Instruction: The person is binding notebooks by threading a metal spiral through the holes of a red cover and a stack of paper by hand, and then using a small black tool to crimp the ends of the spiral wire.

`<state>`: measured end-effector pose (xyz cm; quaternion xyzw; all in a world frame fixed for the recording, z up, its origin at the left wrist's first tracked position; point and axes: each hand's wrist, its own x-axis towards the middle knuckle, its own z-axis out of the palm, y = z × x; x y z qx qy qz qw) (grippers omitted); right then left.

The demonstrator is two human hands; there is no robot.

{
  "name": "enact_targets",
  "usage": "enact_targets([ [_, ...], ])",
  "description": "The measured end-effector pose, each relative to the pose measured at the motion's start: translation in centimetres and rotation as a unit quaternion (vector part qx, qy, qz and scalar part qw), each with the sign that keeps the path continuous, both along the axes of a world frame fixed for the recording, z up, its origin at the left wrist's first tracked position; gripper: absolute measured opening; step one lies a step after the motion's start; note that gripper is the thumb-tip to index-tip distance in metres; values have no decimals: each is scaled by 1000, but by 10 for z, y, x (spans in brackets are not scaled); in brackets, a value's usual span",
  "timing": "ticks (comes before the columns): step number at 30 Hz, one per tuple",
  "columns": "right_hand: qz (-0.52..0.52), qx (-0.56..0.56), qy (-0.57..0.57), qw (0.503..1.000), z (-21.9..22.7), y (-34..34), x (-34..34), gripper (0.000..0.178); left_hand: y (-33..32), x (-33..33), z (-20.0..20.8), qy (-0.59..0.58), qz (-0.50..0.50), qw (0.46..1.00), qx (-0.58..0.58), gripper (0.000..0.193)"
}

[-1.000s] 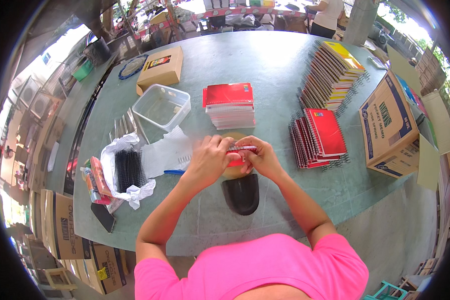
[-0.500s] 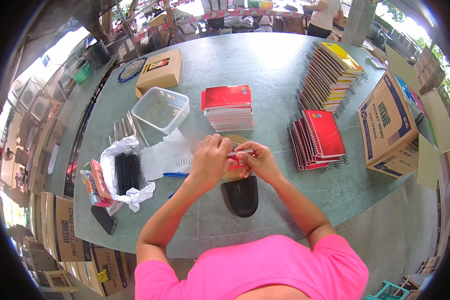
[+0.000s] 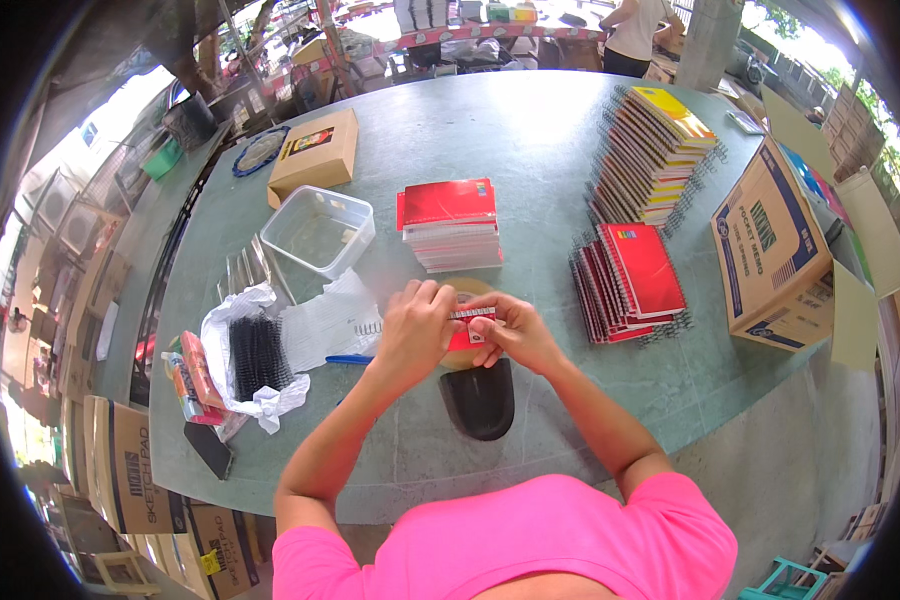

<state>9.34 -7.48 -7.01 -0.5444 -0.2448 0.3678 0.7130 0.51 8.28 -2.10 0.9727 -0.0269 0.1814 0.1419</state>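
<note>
Both hands have tipped the little red notebook [image 3: 460,342] since a second ago, so that more of its cover and a white patch now show.

From above the person's head, I see that notebook just beyond the black block [image 3: 478,402], over a round tan thing [image 3: 455,362]. It is small, flat and bright red, with a white strip of dark, hole-like marks along its far edge and the white patch near its right end; fingers cover much of the rest. The right hand [image 3: 518,332], beyond the block and to its right, pinches that end between thumb and fingers. The left hand [image 3: 417,325], beyond the block and to its left, has its fingers curled close together at the other end; the knuckles hide the tips, so I can't tell what they pinch.

Left of the block lie a blue pen [image 3: 350,359], a paper sheet [image 3: 320,330] with a loose coil [image 3: 368,328] on it, and black coils [image 3: 257,355] bunched in white wrapping [image 3: 282,398]. Farther beyond the block sits a pile of red books [image 3: 450,235]; out to its right are coil-bound red notebooks [image 3: 645,270], with yellow ones [image 3: 660,150] behind them.
</note>
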Motion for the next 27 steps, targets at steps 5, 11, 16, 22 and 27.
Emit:
enact_targets([
  [5, -13, 27, -38, 999, -2, -3, 1, 21, -3, -1, 0, -9, 6, 1000, -3, 19],
  [11, -39, 49, -27, 998, -3, -5, 1, 18, -4, -1, 2, -2, -7, 1000, -20, 18],
  [16, -58, 3, -57, 997, -17, -4, 3, 17, -1, 2, -3, -21, -10, 999, -35, 19],
  [22, -77, -21, -75, 994, -10, -12, 0, 13, -8, 5, -7, 9, -36, 998, -59, 25],
  [27, -89, -4, -63, 994, -11, -8, -1, 12, -14, 9, -7, -8, -72, 994, -78, 24],
])
